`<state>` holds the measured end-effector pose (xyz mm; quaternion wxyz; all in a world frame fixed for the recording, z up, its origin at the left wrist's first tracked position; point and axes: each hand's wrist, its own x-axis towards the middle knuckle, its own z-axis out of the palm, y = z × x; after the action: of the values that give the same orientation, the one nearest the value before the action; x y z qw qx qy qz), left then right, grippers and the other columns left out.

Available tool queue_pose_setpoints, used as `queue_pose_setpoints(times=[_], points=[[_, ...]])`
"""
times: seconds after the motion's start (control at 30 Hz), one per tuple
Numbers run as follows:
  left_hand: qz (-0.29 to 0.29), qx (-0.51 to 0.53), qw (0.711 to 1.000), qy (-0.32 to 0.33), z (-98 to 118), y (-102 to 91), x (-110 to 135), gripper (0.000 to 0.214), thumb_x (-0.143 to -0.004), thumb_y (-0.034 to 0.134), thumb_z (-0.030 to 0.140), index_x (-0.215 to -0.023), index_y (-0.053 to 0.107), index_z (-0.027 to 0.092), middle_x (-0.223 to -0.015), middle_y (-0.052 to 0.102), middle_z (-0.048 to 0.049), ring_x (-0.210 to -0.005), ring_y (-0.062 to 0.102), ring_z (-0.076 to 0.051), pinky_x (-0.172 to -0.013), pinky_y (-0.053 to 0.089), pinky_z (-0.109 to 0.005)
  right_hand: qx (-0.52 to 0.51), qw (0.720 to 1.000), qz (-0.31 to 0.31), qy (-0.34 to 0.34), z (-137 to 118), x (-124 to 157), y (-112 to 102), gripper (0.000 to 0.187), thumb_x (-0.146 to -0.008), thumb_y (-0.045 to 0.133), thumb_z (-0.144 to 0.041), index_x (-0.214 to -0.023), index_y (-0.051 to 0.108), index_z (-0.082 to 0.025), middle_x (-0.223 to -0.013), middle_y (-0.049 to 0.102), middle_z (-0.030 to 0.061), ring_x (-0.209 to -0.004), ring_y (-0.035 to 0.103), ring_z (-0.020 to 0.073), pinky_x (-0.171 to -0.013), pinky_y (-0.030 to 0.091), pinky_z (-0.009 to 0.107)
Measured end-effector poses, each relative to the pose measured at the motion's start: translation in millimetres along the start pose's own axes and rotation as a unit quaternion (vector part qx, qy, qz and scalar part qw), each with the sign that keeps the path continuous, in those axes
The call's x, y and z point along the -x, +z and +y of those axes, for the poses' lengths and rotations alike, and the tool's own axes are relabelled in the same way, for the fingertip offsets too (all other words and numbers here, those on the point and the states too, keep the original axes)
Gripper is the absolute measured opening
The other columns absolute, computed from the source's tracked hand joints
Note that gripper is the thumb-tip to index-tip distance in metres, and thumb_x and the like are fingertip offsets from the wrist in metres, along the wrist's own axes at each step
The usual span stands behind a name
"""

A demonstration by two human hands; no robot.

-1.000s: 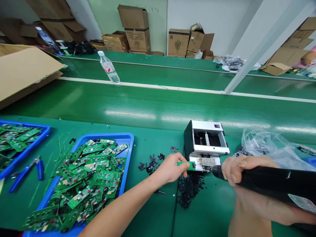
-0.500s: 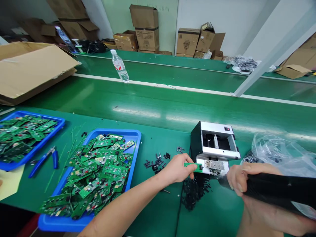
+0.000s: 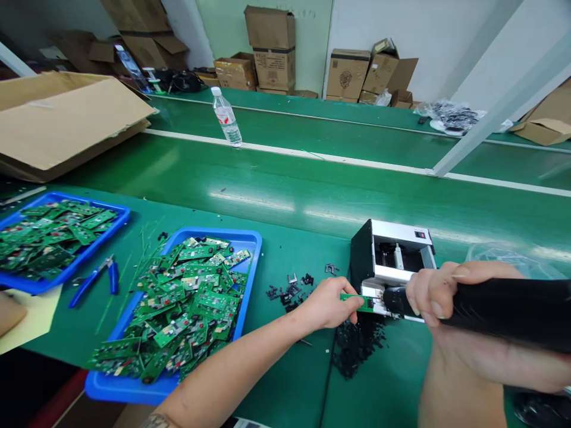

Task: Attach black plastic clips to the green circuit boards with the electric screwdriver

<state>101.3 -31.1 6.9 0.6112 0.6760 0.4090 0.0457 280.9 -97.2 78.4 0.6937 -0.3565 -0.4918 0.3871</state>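
Note:
My left hand point(image 3: 332, 303) pinches a green circuit board point(image 3: 366, 304) by its near end, fingers closed on it. The board's far end meets the metal front of a small silver-and-black machine point(image 3: 404, 274) with a red switch. My right hand point(image 3: 439, 297) wraps around a black cylindrical hand tool point(image 3: 504, 309), held level. Its dark front end is over the machine's front, by the board's far end; the exact contact is hidden. Small black parts point(image 3: 357, 348) lie below the board, and black plastic clips point(image 3: 288, 288) lie left of the machine.
Blue trays point(image 3: 255, 255) point(image 3: 125, 211) of circuit boards stand left, with blue-handled cutters point(image 3: 93, 285) between them. Another person's hand point(image 3: 9, 312) rests on yellow paper. A water bottle point(image 3: 227, 119) stands behind; clear plastic point(image 3: 504, 255) lies right.
My right hand has brought the black tool left and up onto the machine's front. My left hand still holds the board there. The whole view has shifted slightly.

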Motion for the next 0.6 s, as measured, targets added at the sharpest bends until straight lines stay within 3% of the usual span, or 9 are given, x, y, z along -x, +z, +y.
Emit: queue_pose_setpoints(times=[0.1, 0.33, 0.47, 0.6], points=[[0.000, 0.005, 1.000, -0.001, 1.7, -0.1, 0.2, 0.026, -0.085, 0.057, 0.043, -0.085, 0.063, 0.018, -0.071, 0.074, -0.0007, -0.063, 0.056, -0.013, -0.069, 0.042, -0.024, -0.009, 1.000, -0.002, -0.025, 9.2, -2.4, -0.1, 0.086, -0.061, 0.039, -0.096, -0.096, 0.072, -0.025, -0.055, 0.054, 0.0016, -0.040, 0.045, 0.0172, -0.041, 0.038, 0.036], [0.001, -0.001, 1.000, -0.002, 2.8, -0.1, 0.8, 0.027, -0.085, 0.056, 0.044, -0.087, 0.063, 0.018, -0.070, 0.073, -0.0008, -0.060, 0.055, -0.013, -0.065, 0.040, -0.024, -0.004, 0.999, -0.046, 0.029, 11.5, -10.9, -0.7, 0.091, -0.048, 0.034, -0.103, -0.070, 0.069, -0.022, -0.049, 0.050, 0.0016, -0.037, 0.043, 0.0165, -0.038, 0.038, 0.037], [0.005, -0.009, 1.000, 0.002, 0.6, 0.5, -0.2, 0.027, -0.086, 0.055, 0.044, -0.087, 0.063, 0.018, -0.070, 0.073, -0.0002, -0.064, 0.058, -0.013, -0.068, 0.041, -0.024, 0.001, 0.995, -0.093, 0.030, 6.7, -14.7, 7.8, 0.088, -0.052, 0.037, -0.101, -0.071, 0.069, -0.022, -0.051, 0.055, 0.0010, -0.038, 0.046, 0.0153, -0.039, 0.038, 0.035], [0.010, -0.010, 1.000, 0.004, -0.9, 1.4, -1.0, 0.028, -0.086, 0.056, 0.044, -0.088, 0.063, 0.018, -0.070, 0.073, -0.0006, -0.069, 0.061, -0.014, -0.071, 0.043, -0.024, -0.011, 0.996, -0.073, 0.040, 9.2, -12.4, 12.5, 0.087, -0.055, 0.038, -0.099, -0.078, 0.071, -0.022, -0.052, 0.057, 0.0004, -0.038, 0.047, 0.0151, -0.040, 0.036, 0.033]])
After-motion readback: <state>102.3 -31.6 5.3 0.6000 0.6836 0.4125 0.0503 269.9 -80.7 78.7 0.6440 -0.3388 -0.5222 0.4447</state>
